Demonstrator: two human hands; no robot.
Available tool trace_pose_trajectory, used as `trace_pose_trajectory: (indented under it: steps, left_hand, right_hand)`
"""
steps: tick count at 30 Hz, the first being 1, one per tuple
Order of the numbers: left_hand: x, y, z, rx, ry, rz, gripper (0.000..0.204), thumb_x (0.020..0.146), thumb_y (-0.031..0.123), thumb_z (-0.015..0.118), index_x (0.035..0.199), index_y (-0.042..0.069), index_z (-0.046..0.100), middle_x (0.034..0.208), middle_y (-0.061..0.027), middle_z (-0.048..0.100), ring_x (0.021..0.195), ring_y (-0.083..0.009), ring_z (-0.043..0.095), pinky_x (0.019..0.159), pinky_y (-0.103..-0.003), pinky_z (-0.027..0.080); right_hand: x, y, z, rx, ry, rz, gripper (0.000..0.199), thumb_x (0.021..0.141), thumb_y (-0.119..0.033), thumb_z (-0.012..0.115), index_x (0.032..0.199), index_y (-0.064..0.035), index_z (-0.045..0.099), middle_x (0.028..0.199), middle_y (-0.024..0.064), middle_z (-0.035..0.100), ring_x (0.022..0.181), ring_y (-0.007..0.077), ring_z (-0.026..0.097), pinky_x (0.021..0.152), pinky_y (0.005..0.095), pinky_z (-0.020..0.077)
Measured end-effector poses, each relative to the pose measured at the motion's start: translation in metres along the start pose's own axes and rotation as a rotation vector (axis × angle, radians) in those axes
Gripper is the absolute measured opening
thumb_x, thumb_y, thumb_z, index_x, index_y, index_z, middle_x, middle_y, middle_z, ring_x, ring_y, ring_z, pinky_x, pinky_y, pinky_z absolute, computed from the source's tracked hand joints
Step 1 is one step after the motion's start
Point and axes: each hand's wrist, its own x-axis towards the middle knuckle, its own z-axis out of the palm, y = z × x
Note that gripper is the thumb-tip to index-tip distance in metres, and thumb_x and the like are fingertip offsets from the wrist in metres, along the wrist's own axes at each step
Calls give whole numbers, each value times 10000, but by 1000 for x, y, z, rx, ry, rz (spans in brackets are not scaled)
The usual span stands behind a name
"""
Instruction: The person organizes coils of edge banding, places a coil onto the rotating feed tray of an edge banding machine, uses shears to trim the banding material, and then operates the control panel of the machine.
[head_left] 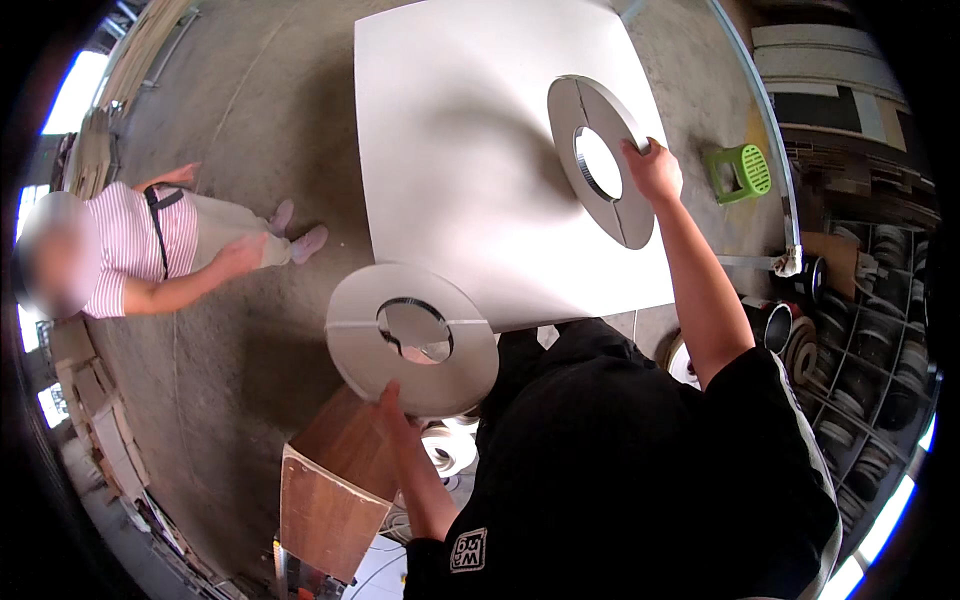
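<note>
My right hand (655,172) is closed on the outer edge of a wide, flat roll of grey banding tape (568,110), tilted above the white tabletop (430,120). A thin strap crosses this roll, and the white surface shows through its round core. Lower left, my left hand (393,410) grips the near rim of a second grey roll of banding tape (352,352), also with a strap across it. This roll is beside the near left corner of the tabletop. Its underside and some of my left fingers are hidden.
A person (190,235) in a striped shirt stands to the left. Near my left forearm is a brown wooden box (330,500). On the right are a green plastic stool (742,173), a metal rail (775,130) and a rack (870,400) of several rolls.
</note>
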Motion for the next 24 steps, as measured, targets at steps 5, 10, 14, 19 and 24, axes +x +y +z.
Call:
trace_pose_trajectory:
  steps: [5, 10, 14, 19, 24]
  left_hand:
    - [-15, -47, -121, -460, -89, 3, 561, 832, 185, 659, 1334, -32, 532, 1285, -165, 604, 1126, -303, 616, 939, -456, 529]
    - [-82, -40, -179, -759, 226, 156, 561, 826, 224, 657, 1325, -11, 554, 1310, -134, 615, 1196, -334, 588, 1046, -500, 464]
    - [-91, -55, -197, -965, 445, 330, 566, 830, 230, 653, 1341, 16, 536, 1329, -121, 601, 1225, -325, 568, 1067, -510, 438]
    - [-68, -87, -217, -1268, 524, 455, 450, 909, 242, 633, 1309, 50, 565, 1321, -122, 606, 1228, -310, 573, 1027, -491, 487]
    - [-11, -150, -252, -1279, 614, 205, 373, 1010, 369, 563, 1211, 57, 598, 1144, -126, 694, 990, -282, 696, 841, -397, 593]
  right_hand:
    - [15, 11, 10, -64, -10, -42, 616, 855, -611, 615, 1141, -71, 691, 1054, 217, 715, 1037, 410, 672, 884, 487, 521]
    - [31, 44, 14, -198, -84, -118, 618, 868, -606, 595, 1126, -59, 720, 1080, 214, 718, 1017, 363, 696, 872, 460, 530]
    - [92, 111, 56, 74, -44, -398, 576, 902, -510, 630, 1144, 9, 690, 1113, 250, 699, 1008, 396, 680, 882, 456, 505]
    - [95, 82, 46, 61, -101, -279, 706, 860, -577, 672, 1256, 6, 648, 1207, 205, 684, 1108, 343, 658, 959, 427, 486]
    - [66, 50, 31, 954, -553, 84, 780, 965, -616, 513, 1476, -31, 455, 1477, 137, 513, 1303, 290, 522, 1088, 392, 402]
